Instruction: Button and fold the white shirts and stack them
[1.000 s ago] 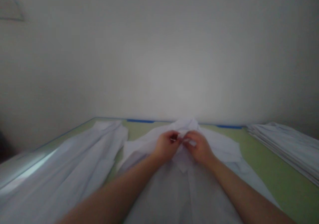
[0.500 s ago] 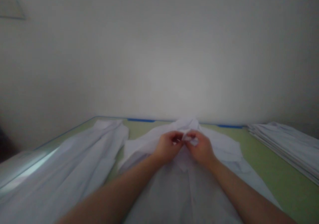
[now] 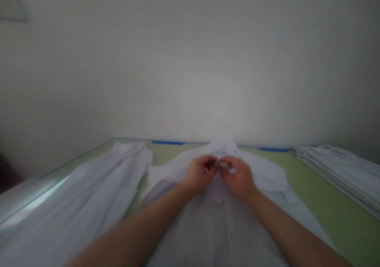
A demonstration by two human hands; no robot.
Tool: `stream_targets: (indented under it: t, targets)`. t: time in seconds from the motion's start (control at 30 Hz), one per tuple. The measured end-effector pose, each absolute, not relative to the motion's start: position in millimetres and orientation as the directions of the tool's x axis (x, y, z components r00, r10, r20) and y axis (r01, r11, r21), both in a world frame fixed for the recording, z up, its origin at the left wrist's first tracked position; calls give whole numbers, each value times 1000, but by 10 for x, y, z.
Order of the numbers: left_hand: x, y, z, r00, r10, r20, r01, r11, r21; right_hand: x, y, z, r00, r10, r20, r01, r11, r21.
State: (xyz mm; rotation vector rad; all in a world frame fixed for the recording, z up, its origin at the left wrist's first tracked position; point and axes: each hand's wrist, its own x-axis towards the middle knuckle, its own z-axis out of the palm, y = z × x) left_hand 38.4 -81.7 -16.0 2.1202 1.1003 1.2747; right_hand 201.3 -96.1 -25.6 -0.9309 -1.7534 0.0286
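Note:
A white garment [image 3: 208, 223], which looks like a shirt or coat with a collar at its far end, lies spread in front of me. My left hand [image 3: 202, 174] pinches the cloth near the collar with thumb and fingertips. Close against it, my right hand [image 3: 239, 176] pinches the same spot from the other side. The fingertips of both hands meet over the front opening. What exactly sits between them, cloth edge or button, is too blurred to make out.
The garment rests on a green table [image 3: 320, 187] with a blue edge along the wall [image 3: 190, 61]. To the left lies another white garment [image 3: 97, 187], stretched lengthwise. A stack of folded white garments [image 3: 341, 164] stands at the right.
Both hands stay at the collar; the fingertips have shifted only slightly, and the right fingers sit a little closer to the left ones. The garments have not moved.

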Motion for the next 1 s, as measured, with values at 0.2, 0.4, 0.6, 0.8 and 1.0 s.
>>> stream_targets:
  t: [0.2,0.4,0.6,0.8,1.0]
  targets:
    - [367,-850,-122,306,784,540,458,-618,639,2014,-977,-241,-204,555,806,632,704,-325]
    - [364,-883,-72,320,761,564,512,-640,573,2026,-973,-244,-292,499,816,661,722,-205]
    - [367,-917,-28,381,754,535,485,-655,579,2021,-992,-234,-354,477,805,661,736,-146]
    - [366,-922,-11,384,768,512,527,-638,561,2029,-997,-238,-394,426,814,634,767,-95]
    - [335,-849,-85,382,765,519,497,-643,582,2012,-1020,-233,-383,418,823,613,782,-112]
